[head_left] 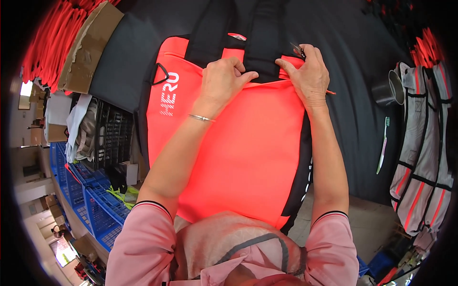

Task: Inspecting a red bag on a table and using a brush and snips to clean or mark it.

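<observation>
The black-covered tabletop (355, 157) had a big neon-red bag (238, 148) lying flat on it, dead center. Left grip (222, 80) was half curled at the bag's upper part, couldn't tell if it pinched any fabric; right grip (310, 75) was closed around some little metal tool (298, 49).
</observation>
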Motion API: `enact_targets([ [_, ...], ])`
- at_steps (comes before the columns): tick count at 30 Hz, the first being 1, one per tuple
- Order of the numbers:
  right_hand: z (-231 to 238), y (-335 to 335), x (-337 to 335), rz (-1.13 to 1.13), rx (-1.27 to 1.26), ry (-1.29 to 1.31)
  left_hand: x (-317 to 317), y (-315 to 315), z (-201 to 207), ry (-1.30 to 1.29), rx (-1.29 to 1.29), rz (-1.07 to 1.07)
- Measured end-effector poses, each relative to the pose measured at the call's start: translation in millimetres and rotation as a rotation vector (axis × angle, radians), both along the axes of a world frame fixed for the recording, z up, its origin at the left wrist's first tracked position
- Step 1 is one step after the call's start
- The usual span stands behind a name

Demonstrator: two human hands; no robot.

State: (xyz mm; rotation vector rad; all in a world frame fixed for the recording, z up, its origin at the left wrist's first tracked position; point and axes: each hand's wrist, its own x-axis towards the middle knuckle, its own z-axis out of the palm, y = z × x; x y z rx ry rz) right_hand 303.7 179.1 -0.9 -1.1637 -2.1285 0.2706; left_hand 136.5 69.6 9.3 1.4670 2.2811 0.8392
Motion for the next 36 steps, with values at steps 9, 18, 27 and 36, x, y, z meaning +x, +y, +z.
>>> enact_targets([
  [9, -0.4, -2.3, -1.2, 0.010, 0.069, 0.012, -3.5, -14.5, -33.5, -0.064, 0.409, 0.045],
  [18, -2.2, -1.3, -0.4, 0.009, 0.045, 0.015, 11.6, -7.3, -23.6, 0.254, 0.298, -0.064],
  [27, 10.5, -20.2, -6.7, 0.120, 0.321, -0.006, 10.9, -5.6, -41.1, 0.309, 0.286, -0.044],
  [36, 8.8, -24.1, -9.1, 0.386, 0.344, -0.217, 12.5, -5.4, -41.3, 0.268, 0.282, -0.016],
])
